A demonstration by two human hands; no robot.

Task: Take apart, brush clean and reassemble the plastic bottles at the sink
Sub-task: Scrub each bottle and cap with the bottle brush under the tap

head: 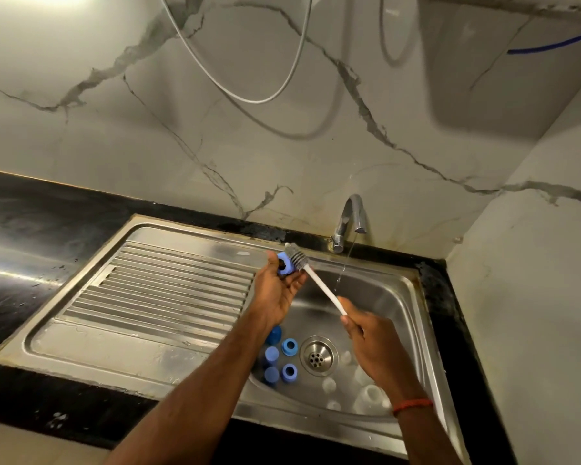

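Left hand point(275, 292): we see its grip pinching a blue cap point(284, 265) above the sink point(399, 297).
Right hand point(374, 344): grip closed round the brush point(322, 287) handle, bristles against that cap.
Basin: more blue caps point(289, 346) and clear bottles point(371, 394) lie beside the drain point(317, 356).

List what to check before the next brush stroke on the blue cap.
1. Left hand grips the blue cap: ok.
2. Right hand holds the bottle brush by its white handle: ok.
3. Bristles touching the cap: ok.
4. Cap under the tap stream: not ok, the water falls to its right.
5. Cap's inside clean: cannot tell.
6. Drain strainer uncovered: ok.
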